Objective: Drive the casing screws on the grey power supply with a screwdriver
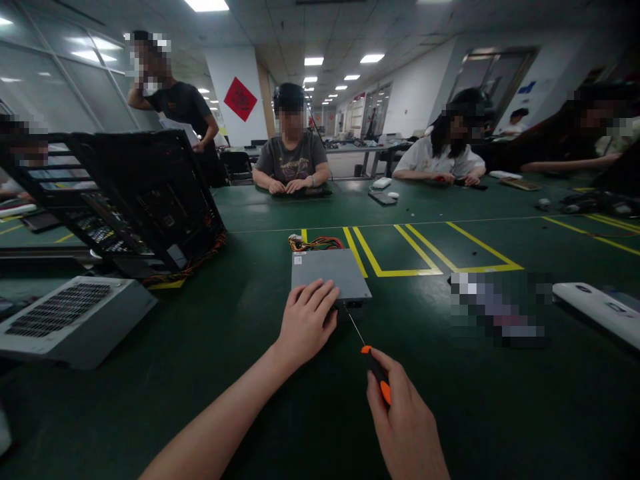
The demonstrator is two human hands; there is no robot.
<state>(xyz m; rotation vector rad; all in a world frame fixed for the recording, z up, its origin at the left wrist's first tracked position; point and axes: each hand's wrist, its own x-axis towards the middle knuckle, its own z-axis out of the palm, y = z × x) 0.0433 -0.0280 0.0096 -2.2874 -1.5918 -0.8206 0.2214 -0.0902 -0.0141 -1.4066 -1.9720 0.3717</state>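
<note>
A grey computer power supply [327, 265] lies on the green table in front of me, its bundled coloured cables [320, 244] at the far side. My left hand [309, 317] holds it by the near left part, fingers laid across the top and thumb down at the near edge. In my right hand [403, 407] is a screwdriver [377, 377] with an orange and black handle, the fingers closed round the grip. Its thin shaft points up and left, with the tip at the near face of the power supply, beside a black socket. Whether the tip sits in a screw is too small to tell.
At left stand an open black computer case [150, 200] and a second power supply [85, 320] with a grille. Yellow tape lines [410, 272] mark the table beyond. A white device [600, 310] lies at right. Several people sit across the table; one person [177, 107] stands behind the case.
</note>
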